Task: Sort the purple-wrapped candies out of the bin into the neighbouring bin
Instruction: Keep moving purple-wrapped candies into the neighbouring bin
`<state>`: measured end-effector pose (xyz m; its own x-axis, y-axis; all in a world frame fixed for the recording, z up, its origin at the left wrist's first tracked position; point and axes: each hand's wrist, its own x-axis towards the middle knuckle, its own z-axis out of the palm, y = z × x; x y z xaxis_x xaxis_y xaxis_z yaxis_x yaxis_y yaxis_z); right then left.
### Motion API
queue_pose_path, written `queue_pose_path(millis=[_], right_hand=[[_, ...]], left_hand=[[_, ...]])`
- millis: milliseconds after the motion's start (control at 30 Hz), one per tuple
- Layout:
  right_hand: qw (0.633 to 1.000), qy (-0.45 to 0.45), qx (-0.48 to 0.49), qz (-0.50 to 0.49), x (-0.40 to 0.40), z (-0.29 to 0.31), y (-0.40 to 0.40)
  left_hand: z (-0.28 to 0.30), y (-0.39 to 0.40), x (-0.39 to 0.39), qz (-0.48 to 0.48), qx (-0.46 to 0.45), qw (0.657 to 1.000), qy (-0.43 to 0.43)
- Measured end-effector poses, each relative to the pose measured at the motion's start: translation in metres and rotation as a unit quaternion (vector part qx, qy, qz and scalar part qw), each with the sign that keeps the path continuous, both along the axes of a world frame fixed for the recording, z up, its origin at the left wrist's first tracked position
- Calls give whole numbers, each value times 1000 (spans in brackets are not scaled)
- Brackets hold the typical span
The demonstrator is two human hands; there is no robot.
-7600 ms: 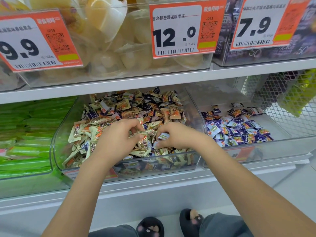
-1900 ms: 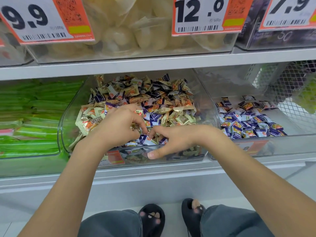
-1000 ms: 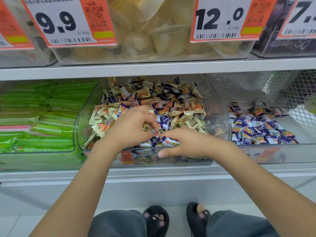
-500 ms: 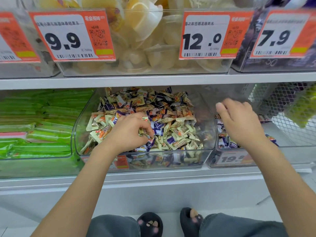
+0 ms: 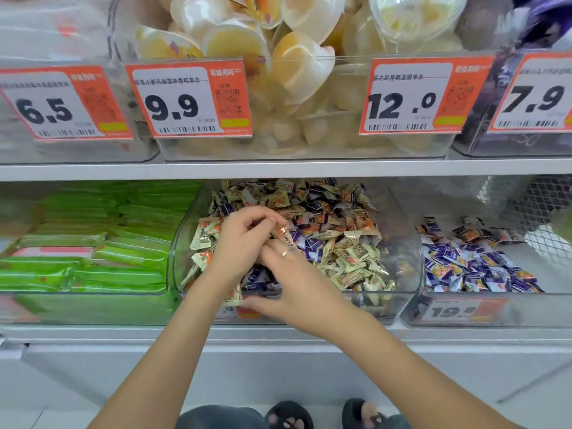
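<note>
both my hands are in the middle bin [image 5: 411,274], the clear one on the lower shelf that holds the mixed heap. my left hand [image 5: 241,243] has its fingers curled, and a cream-and-orange wrapped candy [image 5: 283,235] stands up at its fingertips; it looks like i'm pinching it, though the blur makes the exact contact hard to read. a second cream wrapper [image 5: 233,297] hangs below that wrist, at the bin's front wall. my right hand [image 5: 297,289] reaches across in front with its fingers stretched flat into the pile, its grip loose and holding nothing that i can see.

as for progress, i'd judge the job to be partly done. the neighbouring bin [image 5: 526,308] to the right already has a spread of purple-wrapped candies [image 5: 473,270] across its floor, nearly all of them purple, with a few paler ones at the back. but the middle bin is far from cleared: purple wrappers [image 5: 309,243] still show all through the cream ones, near my hands, along the front wall and up at the back of the heap. more are likely buried underneath. so a good many trips remain, and the heap needs turning over to find them.
</note>
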<state>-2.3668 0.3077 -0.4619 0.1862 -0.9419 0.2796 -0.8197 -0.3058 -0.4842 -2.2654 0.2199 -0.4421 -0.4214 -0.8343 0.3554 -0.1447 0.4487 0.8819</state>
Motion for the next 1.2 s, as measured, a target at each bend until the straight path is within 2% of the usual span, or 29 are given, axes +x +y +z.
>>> queue_pose_path(millis=[167, 400, 467, 600, 667, 767, 933, 1000, 1100, 1133, 1200], right_hand=[[994, 48, -6, -96, 33, -13, -14], [985, -6, -41, -165, 48, -12, -26], [982, -2, -42, -183, 48, -11, -30], [965, 0, -47, -259, 23, -7, -34], [954, 12, -8, -299, -2, -4, -35], [955, 39, 51, -288, -29, 2, -34], [944, 76, 56, -315, -54, 14, -22], [962, 51, 14, -267, -53, 20, -16], [997, -41, -11, -69, -34, 23, -6], [999, -34, 9, -23, -26, 20, -4], [999, 24, 47, 2, -14, 5, -6]], left_hand=[[-1, -9, 18, 2, 11, 1000, -24], [2, -3, 25, 48, -15, 998, -23], [4, 0, 29, 49, -48, 997, -48], [2, 5, 41, 56, -152, 980, -115], [-3, 5, 49, 70, -165, 973, -146], [-14, 4, 57, 73, -172, 962, -201], [-23, 1, 42, 117, -222, 937, -242], [-22, 0, 36, 128, -208, 940, -240], [-18, -3, 35, 125, -196, 948, -218], [-16, -3, 38, 122, -191, 953, -203], [-10, -4, 47, 103, -176, 961, -189]])
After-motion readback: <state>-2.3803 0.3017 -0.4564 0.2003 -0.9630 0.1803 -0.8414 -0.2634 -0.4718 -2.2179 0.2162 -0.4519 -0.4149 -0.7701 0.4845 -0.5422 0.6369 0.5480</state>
